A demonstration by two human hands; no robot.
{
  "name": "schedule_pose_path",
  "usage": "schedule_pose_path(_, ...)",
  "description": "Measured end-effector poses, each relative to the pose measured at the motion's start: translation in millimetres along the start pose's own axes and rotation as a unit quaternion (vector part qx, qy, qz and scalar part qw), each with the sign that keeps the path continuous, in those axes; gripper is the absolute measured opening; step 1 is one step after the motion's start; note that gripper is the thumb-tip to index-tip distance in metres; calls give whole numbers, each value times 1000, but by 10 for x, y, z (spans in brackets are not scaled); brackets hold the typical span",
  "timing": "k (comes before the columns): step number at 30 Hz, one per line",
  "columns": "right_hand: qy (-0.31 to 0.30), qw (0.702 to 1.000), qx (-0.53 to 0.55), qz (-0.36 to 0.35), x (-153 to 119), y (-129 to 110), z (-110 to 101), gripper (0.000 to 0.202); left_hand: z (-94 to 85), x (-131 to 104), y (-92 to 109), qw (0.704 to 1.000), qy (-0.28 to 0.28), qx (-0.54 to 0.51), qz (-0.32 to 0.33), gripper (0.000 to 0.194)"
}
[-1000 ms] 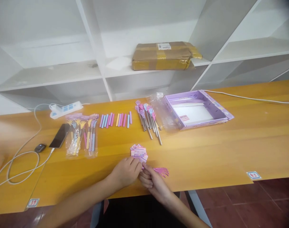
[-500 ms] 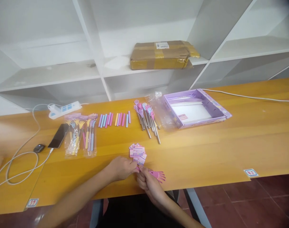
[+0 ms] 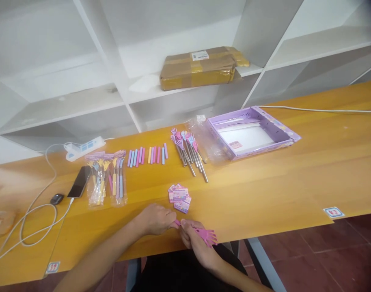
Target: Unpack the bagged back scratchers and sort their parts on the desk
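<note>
Gripping a pink scratcher (image 3: 203,235) at the table edge (image 3: 264,237), both hands.

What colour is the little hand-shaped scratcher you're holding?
Pink, seen in the head view: hand-shaped scratcher, held by both hands.

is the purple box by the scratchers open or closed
Open. The purple box lies flat on the table with no lid over it, its white inside showing.

Small corner stickers (image 3: 333,212) on the table (image 3: 279,190), red marks too blurred to read
</note>
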State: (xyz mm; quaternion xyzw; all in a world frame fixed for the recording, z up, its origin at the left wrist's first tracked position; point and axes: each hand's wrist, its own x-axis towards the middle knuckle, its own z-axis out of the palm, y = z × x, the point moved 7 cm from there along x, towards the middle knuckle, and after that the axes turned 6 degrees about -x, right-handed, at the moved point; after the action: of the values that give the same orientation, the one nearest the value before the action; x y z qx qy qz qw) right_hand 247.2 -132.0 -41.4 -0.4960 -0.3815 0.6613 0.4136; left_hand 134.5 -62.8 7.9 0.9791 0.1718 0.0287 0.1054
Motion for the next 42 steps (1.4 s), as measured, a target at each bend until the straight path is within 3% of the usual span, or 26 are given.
schedule_pose_path(6, -15, 996, -76, -37, -4, -155, -71, 60, -47, -11, 54, 999, 13, -36, -22, 55)
schedule_pose_path(9, 44, 980, -152, -123, -44, -416, -206, 49, -58, 8, 106, 990, 3, -123, -67, 43)
schedule_pose_path(11, 70, 971, -143, -178, -117, -578, -248, 39, -44, 25, 127, 971, -26, -212, -109, 29)
schedule_pose_path(13, -4, 977, -93, -190, -171, -637, -147, 32, -19, 45, 146, 944, -61, -289, -144, 17)
schedule_pose_path(15, -135, 973, -40, -182, -227, -637, 50, 30, -10, 75, 151, 931, -74, -316, -169, 17)
schedule_pose_path(17, -204, 955, -27, -216, -268, -676, 182, 30, -12, 112, 146, 935, -62, -299, -182, 24)
schedule_pose_path(20, -184, 926, -69, -322, -250, -778, 240, 45, -2, 158, 150, 949, -25, -259, -179, 30)
schedule_pose_path(23, -148, 913, -94, -369, -189, -816, 260, 58, 25, 156, 111, 962, 26, -199, -186, 30)
schedule_pose_path(30, -134, 919, -121, -350, -119, -863, 286, 53, 157, 146, 29, 986, 88, -78, -120, 48)
schedule_pose_path(37, -148, 910, -179, -343, -94, -863, 326, 61, -22, 230, 25, 987, 159, -5, 1, 48)
schedule_pose_path(42, -152, 899, -228, -342, -120, -877, 331, 64, -69, 283, 30, 985, 168, 31, 24, 45)
